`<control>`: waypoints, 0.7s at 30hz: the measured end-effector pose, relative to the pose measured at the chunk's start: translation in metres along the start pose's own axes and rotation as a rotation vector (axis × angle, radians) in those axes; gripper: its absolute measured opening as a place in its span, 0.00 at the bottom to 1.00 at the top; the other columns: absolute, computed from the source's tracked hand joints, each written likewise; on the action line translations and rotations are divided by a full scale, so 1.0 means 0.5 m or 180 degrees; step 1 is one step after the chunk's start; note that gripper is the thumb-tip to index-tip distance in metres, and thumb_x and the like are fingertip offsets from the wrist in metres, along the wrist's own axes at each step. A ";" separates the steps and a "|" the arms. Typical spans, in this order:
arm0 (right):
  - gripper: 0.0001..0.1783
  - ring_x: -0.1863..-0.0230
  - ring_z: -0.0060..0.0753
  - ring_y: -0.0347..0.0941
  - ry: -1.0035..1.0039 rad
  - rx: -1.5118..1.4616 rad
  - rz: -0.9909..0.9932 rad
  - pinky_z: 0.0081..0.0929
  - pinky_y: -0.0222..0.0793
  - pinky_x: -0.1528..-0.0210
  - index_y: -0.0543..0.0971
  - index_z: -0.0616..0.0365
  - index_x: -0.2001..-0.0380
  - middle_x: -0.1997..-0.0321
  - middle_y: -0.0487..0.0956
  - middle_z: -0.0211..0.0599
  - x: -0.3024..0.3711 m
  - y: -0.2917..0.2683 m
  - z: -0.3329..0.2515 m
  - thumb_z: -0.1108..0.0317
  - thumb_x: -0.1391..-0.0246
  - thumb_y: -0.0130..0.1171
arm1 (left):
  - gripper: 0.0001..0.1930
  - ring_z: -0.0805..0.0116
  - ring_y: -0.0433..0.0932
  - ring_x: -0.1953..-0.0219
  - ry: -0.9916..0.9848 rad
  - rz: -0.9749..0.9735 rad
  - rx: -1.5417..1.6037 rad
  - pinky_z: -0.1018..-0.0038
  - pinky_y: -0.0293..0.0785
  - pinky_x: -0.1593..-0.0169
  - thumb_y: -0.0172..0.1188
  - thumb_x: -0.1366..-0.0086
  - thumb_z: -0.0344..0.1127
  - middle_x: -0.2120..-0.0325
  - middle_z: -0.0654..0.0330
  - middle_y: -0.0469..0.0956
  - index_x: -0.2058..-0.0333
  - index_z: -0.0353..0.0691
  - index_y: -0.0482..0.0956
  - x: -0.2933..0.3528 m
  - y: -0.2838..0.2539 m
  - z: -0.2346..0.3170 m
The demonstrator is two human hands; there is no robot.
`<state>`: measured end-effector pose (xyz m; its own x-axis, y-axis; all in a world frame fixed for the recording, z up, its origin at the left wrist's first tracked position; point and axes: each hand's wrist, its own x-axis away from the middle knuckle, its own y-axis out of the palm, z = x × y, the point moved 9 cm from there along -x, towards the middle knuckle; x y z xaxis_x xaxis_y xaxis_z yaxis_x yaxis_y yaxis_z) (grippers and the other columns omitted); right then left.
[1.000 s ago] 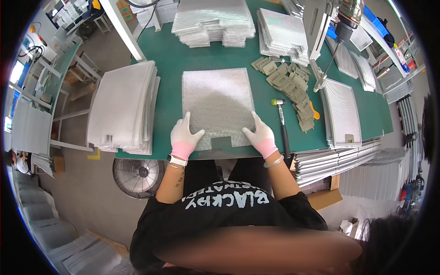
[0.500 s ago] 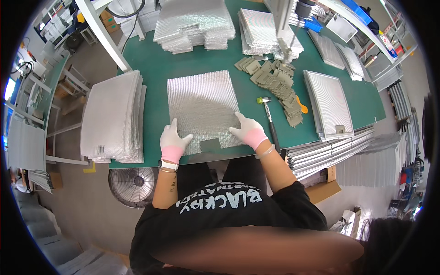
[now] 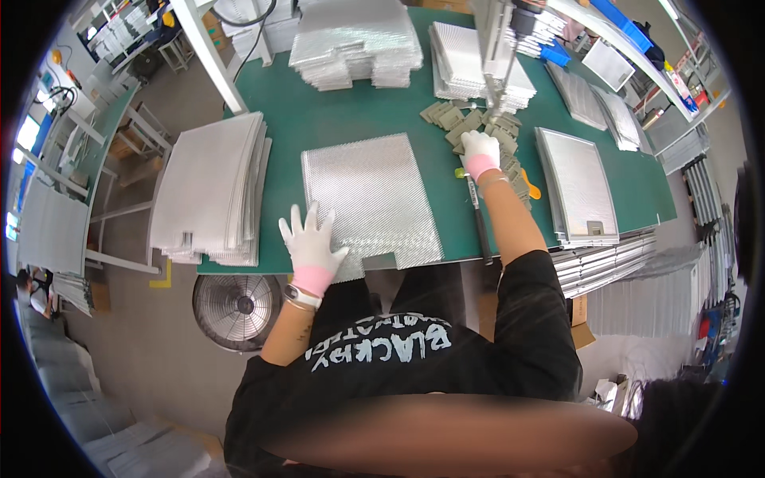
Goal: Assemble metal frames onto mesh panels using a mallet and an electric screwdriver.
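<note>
A silvery mesh sheet [image 3: 370, 195] with a small square notch in its near edge lies flat before me. My left hand [image 3: 311, 243], in a white glove with a pink cuff, rests open on the sheet's near left corner, fingers spread. Farther right, my right hand [image 3: 480, 154], gloved alike, is over a heap of flat grey-green plates [image 3: 456, 123]. Its fingers are bent down and closed among the plates; their tips are hidden, so what they grip does not show. Just below this hand lies a hammer [image 3: 476, 211] with a yellow-green head and dark handle.
Mesh sheets are stacked on the left [image 3: 207, 187] and at the back [image 3: 355, 40] of the green table [image 3: 279, 103]. A framed mesh panel stack [image 3: 578, 183] stands right of the plates, near an orange tool [image 3: 532, 187]. A metal post [image 3: 496, 56] rises behind them. A round fan [image 3: 239, 312] stands below.
My right hand has left the sheet's near right side and moved right and away to the plates. My left hand has spread its fingers on the sheet. The view has shifted slightly.
</note>
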<state>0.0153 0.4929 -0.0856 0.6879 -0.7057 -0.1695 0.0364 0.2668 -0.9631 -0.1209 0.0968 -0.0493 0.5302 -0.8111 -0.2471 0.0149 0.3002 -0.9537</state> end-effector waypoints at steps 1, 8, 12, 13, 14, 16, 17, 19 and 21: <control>0.12 0.57 0.47 0.78 -0.0107 -0.0363 -0.0038 0.43 0.74 0.55 0.76 0.52 0.67 0.61 0.78 0.40 0.017 -0.026 -0.014 0.64 0.53 0.67 | 0.29 0.41 0.60 0.37 0.0367 0.0261 0.0260 0.40 0.50 0.35 0.70 0.52 0.43 0.45 0.51 0.70 0.49 0.46 0.77 0.033 -0.033 0.034; 0.06 0.66 0.35 0.77 -0.0662 -0.4154 0.0549 0.30 0.72 0.61 0.77 0.60 0.65 0.67 0.79 0.41 0.300 -0.220 -0.175 0.74 0.46 0.62 | 0.17 0.66 0.79 0.56 -0.2641 -0.2025 0.6262 0.67 0.75 0.48 0.54 0.28 0.46 0.62 0.59 0.78 0.53 0.38 0.75 0.337 0.335 0.042; 0.07 0.76 0.18 0.70 0.0014 -0.5725 -0.2002 0.20 0.69 0.70 0.73 0.61 0.59 0.74 0.74 0.28 0.576 -0.033 -0.370 0.69 0.36 0.54 | 0.20 0.58 0.78 0.51 -0.2775 -0.1244 0.6791 0.64 0.75 0.47 0.53 0.27 0.45 0.54 0.52 0.76 0.50 0.31 0.69 0.273 0.320 0.040; 0.07 0.77 0.17 0.68 0.0391 -0.5837 -0.2100 0.18 0.68 0.72 0.71 0.60 0.57 0.74 0.73 0.27 0.600 0.002 -0.392 0.68 0.34 0.52 | 0.20 0.58 0.78 0.51 -0.2815 -0.1224 0.6792 0.64 0.75 0.47 0.53 0.27 0.45 0.54 0.52 0.76 0.50 0.31 0.69 0.273 0.324 0.042; 0.06 0.78 0.17 0.66 0.0742 -0.6130 -0.2112 0.19 0.65 0.75 0.71 0.60 0.58 0.72 0.73 0.27 0.620 0.055 -0.406 0.69 0.33 0.51 | 0.19 0.60 0.79 0.52 -0.2807 -0.0992 0.6601 0.65 0.76 0.48 0.54 0.27 0.44 0.54 0.52 0.78 0.51 0.31 0.71 0.270 0.322 0.036; 0.06 0.80 0.16 0.63 0.1627 -0.7168 -0.2090 0.20 0.61 0.78 0.71 0.60 0.58 0.75 0.71 0.25 0.631 0.087 -0.436 0.70 0.33 0.51 | 0.18 0.61 0.80 0.53 -0.2816 -0.0763 0.6390 0.66 0.77 0.49 0.54 0.27 0.43 0.55 0.52 0.79 0.53 0.30 0.72 0.268 0.319 0.025; 0.06 0.80 0.16 0.63 0.1635 -0.7170 -0.2112 0.20 0.61 0.78 0.71 0.60 0.58 0.75 0.71 0.25 0.631 0.086 -0.440 0.70 0.33 0.51 | 0.17 0.62 0.79 0.52 -0.2788 -0.0814 0.6319 0.66 0.76 0.47 0.53 0.26 0.42 0.55 0.52 0.79 0.52 0.31 0.72 0.269 0.318 0.025; 0.05 0.83 0.16 0.59 0.1670 -0.7122 -0.2032 0.20 0.58 0.80 0.71 0.61 0.60 0.79 0.68 0.24 0.621 0.078 -0.438 0.70 0.34 0.52 | 0.16 0.63 0.79 0.51 -0.2778 -0.0878 0.6238 0.66 0.75 0.46 0.52 0.26 0.41 0.54 0.52 0.79 0.52 0.31 0.73 0.272 0.312 0.026; 0.05 0.84 0.16 0.59 0.1622 -0.6814 -0.2015 0.19 0.58 0.80 0.71 0.61 0.62 0.80 0.67 0.23 0.618 0.074 -0.429 0.70 0.34 0.53 | 0.17 0.63 0.79 0.50 -0.2596 -0.0919 0.6046 0.65 0.75 0.44 0.52 0.26 0.41 0.54 0.52 0.79 0.50 0.31 0.73 0.271 0.296 0.029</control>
<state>0.0740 0.1439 -0.2187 0.7135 -0.5344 0.4533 -0.6991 -0.5859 0.4097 -0.0346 0.0387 -0.2215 0.5132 -0.7223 0.4636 0.5175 0.6914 0.5042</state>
